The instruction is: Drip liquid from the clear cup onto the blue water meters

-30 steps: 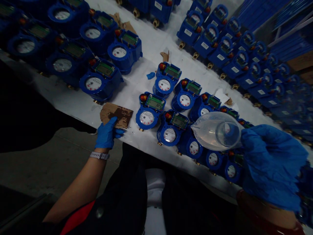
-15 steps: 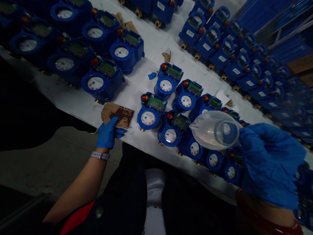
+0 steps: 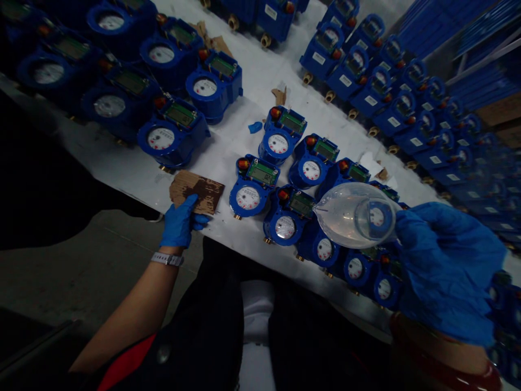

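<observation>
My right hand (image 3: 445, 266), in a blue glove, is closed around the handle side of a clear plastic pouring cup (image 3: 340, 214). The cup hangs tilted over the water meters, its spout pointing left, with some clear liquid visible inside. Beneath the spout is a blue water meter (image 3: 288, 214) with a white dial and small display. To its left stands another open-topped meter (image 3: 252, 184). My left hand (image 3: 181, 222), also gloved, pinches the near edge of a torn, dark-stained cardboard piece (image 3: 197, 190) at the table's edge.
More blue meters (image 3: 173, 130) stand at the left, and rows of them with white labels (image 3: 370, 100) line the far right. Cardboard scraps (image 3: 279, 96) and a blue scrap (image 3: 255, 127) lie on the white table covering (image 3: 240, 239). A person's dark clothing (image 3: 61, 179) is at the left edge.
The cup and my right hand have shifted very slightly left. My left hand stays on the cardboard, and the whole view has moved a little.
</observation>
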Motion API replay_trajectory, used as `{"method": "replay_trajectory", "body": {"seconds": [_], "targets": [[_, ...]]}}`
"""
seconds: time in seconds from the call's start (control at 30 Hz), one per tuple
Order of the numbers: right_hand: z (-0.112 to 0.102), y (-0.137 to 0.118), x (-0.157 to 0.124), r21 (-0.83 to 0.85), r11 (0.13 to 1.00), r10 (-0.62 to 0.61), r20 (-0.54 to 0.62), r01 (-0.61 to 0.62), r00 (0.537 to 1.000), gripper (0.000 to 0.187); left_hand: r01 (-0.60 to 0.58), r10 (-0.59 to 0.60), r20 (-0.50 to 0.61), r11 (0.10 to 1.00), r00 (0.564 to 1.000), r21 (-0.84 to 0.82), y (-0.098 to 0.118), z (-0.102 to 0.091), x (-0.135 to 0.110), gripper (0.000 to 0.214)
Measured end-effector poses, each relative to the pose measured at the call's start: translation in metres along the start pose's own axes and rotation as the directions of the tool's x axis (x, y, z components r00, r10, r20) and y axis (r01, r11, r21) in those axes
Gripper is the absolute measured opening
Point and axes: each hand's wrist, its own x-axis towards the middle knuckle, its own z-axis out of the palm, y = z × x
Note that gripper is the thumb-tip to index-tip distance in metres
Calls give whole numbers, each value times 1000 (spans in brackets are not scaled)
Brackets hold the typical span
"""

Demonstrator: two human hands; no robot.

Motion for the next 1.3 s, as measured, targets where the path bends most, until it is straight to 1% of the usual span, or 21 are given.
{"method": "replay_trajectory", "body": {"seconds": [0.17, 0.37, 0.53, 0.8, 0.97, 1.23, 1.3], "targets": [[3, -5, 0, 16, 1000, 14, 18, -14, 1000, 26, -3, 3, -6, 1000, 1000, 1, -1, -1, 0, 22], [4, -2, 3, 51, 998, -21, 33, 20, 999, 27, 6, -6, -2, 1000, 1000, 9, -1, -2, 2, 22], [6, 0, 6, 34, 999, -35, 35, 34, 999, 28, -3, 3, -3, 1000, 1000, 14, -3, -2, 4, 21], [11, -5, 13, -37, 998, -51, 10, 51, 999, 27, 5, -5, -9, 1000, 1000, 6, -3, -2, 3, 23], [11, 0, 16, -22, 996, -83, 24, 83, 996, 27, 3, -3, -12, 1000, 1000, 8, -3, -2, 4, 25], [10, 3, 19, -72, 994, -84, 14, 84, 996, 26, -9, 9, -18, 1000, 1000, 12, -5, -3, 6, 24], [11, 3, 20, -62, 995, -77, 5, 77, 997, 26, -14, 14, -24, 1000, 1000, 9, -5, -2, 6, 25]]}}
